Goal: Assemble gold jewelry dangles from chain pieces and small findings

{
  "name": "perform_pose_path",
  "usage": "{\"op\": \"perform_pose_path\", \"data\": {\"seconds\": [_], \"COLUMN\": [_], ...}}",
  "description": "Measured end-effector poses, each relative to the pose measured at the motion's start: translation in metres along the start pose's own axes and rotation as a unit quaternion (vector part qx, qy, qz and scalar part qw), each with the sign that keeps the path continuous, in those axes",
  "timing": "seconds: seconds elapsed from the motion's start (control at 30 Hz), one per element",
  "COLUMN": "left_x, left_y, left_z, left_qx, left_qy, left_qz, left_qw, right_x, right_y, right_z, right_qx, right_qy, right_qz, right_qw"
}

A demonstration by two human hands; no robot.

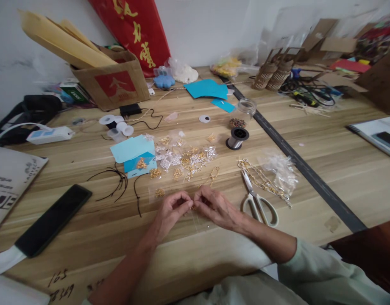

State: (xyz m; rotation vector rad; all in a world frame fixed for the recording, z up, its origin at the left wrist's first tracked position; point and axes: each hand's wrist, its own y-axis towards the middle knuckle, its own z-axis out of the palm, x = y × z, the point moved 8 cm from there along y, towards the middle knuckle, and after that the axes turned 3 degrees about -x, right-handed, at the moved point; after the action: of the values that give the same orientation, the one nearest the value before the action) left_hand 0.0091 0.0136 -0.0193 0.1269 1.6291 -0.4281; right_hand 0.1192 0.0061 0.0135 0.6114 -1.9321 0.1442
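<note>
My left hand [173, 212] and my right hand [215, 207] meet fingertip to fingertip near the table's front edge. Both are pinched on a tiny gold-coloured piece [192, 208], mostly hidden by the fingers. Just beyond them lies a gold chain [211, 176]. White-handled scissors [258, 203] rest to the right of my right hand, their blades partly open. A small heap of gold beads [160, 192] sits beyond my left hand. Farther back are several piles of gold and silver findings [195, 159] in clear bags.
A wire spool [238, 137] and a glass jar [246, 109] stand beyond the scissors. More chains [265, 180] lie at the right. Blue cards [133, 149], black cords [117, 180] and a black phone [53, 220] are at the left. A paper bag [115, 80] stands behind.
</note>
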Motion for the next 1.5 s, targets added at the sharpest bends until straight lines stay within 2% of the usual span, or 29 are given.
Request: {"op": "perform_pose_path", "data": {"seconds": [0.33,0.57,0.83,1.0,1.13,1.33,1.5], "left_x": [0.005,0.013,0.010,0.005,0.005,0.014,0.017], "left_y": [0.000,-0.001,0.000,0.000,0.000,0.000,-0.001], "left_z": [-0.001,0.002,0.003,0.003,0.003,0.005,0.008], "left_qx": [-0.009,0.003,0.010,0.009,0.014,0.024,0.037], "left_qy": [-0.019,-0.057,-0.056,-0.026,-0.008,-0.022,-0.055], "left_qz": [-0.024,-0.062,-0.062,-0.050,-0.038,-0.051,-0.064], "left_qw": [0.999,0.996,0.996,0.998,0.999,0.998,0.996], "right_x": [-0.018,-0.018,-0.006,-0.001,-0.008,-0.022,-0.022], "right_y": [-0.001,-0.001,-0.002,-0.002,-0.003,-0.006,-0.006], "right_z": [0.010,0.012,0.005,0.002,0.003,0.016,0.018], "right_qx": [0.038,0.055,0.047,0.041,0.043,0.084,0.091], "right_qy": [0.157,0.190,0.059,0.031,0.041,0.182,0.216], "right_qz": [0.133,0.134,0.049,0.021,0.046,0.127,0.140], "right_qw": [0.978,0.971,0.996,0.998,0.997,0.971,0.962]}}
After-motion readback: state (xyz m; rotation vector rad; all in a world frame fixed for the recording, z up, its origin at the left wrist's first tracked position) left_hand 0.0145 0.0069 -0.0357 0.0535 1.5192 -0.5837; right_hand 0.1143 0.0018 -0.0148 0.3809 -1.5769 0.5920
